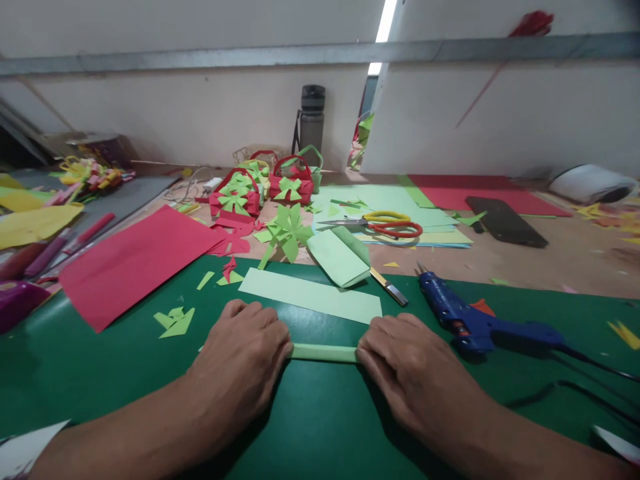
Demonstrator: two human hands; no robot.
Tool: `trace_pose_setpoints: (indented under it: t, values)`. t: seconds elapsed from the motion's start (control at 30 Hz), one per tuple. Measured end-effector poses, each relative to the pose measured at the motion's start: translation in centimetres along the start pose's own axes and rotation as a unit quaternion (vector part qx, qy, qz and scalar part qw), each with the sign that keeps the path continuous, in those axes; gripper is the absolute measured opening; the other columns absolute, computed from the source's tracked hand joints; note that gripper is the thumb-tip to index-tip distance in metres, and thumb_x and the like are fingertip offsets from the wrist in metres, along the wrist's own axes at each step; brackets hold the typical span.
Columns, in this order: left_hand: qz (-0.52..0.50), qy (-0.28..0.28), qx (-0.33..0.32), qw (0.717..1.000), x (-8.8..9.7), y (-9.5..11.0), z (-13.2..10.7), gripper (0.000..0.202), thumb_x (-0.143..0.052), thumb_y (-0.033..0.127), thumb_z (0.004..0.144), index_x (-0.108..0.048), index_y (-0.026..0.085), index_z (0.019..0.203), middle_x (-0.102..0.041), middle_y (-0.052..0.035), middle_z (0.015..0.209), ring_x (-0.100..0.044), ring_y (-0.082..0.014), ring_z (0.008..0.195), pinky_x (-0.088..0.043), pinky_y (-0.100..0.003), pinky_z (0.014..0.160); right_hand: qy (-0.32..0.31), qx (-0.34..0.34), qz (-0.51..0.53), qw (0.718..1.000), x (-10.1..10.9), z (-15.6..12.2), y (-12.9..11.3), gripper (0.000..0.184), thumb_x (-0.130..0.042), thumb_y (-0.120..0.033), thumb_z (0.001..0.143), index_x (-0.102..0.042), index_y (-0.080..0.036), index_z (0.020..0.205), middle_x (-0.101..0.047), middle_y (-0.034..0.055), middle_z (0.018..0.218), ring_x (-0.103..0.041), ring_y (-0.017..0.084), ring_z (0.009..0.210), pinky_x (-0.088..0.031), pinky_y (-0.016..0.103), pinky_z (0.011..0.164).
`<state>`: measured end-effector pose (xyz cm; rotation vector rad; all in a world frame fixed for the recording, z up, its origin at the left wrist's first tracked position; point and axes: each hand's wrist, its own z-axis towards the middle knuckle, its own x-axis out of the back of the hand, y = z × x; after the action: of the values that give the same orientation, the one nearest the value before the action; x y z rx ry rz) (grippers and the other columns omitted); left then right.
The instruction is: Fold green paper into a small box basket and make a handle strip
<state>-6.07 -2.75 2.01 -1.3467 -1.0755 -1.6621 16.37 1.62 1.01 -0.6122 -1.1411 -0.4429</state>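
A narrow folded strip of light green paper (324, 353) runs level between my two hands, just above or on the green mat (320, 427). My left hand (245, 353) is closed round its left end, and my right hand (407, 357) grips the right end. Both sets of fingers curl over the strip and hide its ends. Just beyond lies a wider, flat strip of pale green paper (313, 295). Behind that are a folded pale green piece (337, 257) and a box cutter (390, 287).
A blue glue gun (465, 320) with a trailing cord lies right. Scissors (385, 225) rest on paper sheets farther back. Small red paper baskets (293, 187) with green flowers stand before a dark bottle (313, 123). Red paper (140, 263) lies left; a phone (505, 220) lies back right.
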Motion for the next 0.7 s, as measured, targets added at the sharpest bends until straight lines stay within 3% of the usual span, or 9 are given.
trace_pose_setpoints:
  t: [0.27, 0.47, 0.7]
  values:
    - [0.012, 0.038, 0.008, 0.999, -0.82, -0.11, 0.13, 0.031, -0.036, 0.025, 0.090, -0.051, 0.017, 0.065, -0.051, -0.0042, 0.067, -0.042, -0.0187, 0.063, -0.029, -0.038, 0.069, -0.016, -0.016, -0.003, 1.000, 0.01, 0.30, 0.12, 0.026, -0.042, -0.016, 0.086, -0.047, -0.018, 0.060, -0.050, 0.0015, 0.059, -0.043, 0.014, 0.054, -0.026, 0.029, 0.055]
    - [0.049, 0.020, 0.001, 0.999, -0.61, 0.10, 0.43, 0.028, -0.037, 0.021, 0.088, -0.052, 0.017, 0.065, -0.052, -0.0047, 0.066, -0.042, -0.0180, 0.062, -0.031, -0.040, 0.070, -0.043, -0.017, -0.012, 0.999, -0.10, 0.33, 0.35, 0.027, -0.040, -0.018, 0.086, -0.044, -0.019, 0.060, -0.049, 0.0014, 0.058, -0.045, 0.013, 0.051, -0.024, 0.028, 0.049]
    - [0.087, 0.023, -0.023, 0.996, -0.82, -0.12, 0.63, 0.024, -0.039, 0.017, 0.083, -0.051, 0.018, 0.062, -0.052, -0.0043, 0.062, -0.043, -0.0193, 0.061, -0.032, -0.041, 0.070, -0.027, -0.016, -0.013, 0.999, -0.21, 0.35, 0.43, 0.024, -0.044, -0.017, 0.083, -0.044, -0.019, 0.059, -0.049, 0.0000, 0.057, -0.045, 0.012, 0.049, -0.023, 0.028, 0.048]
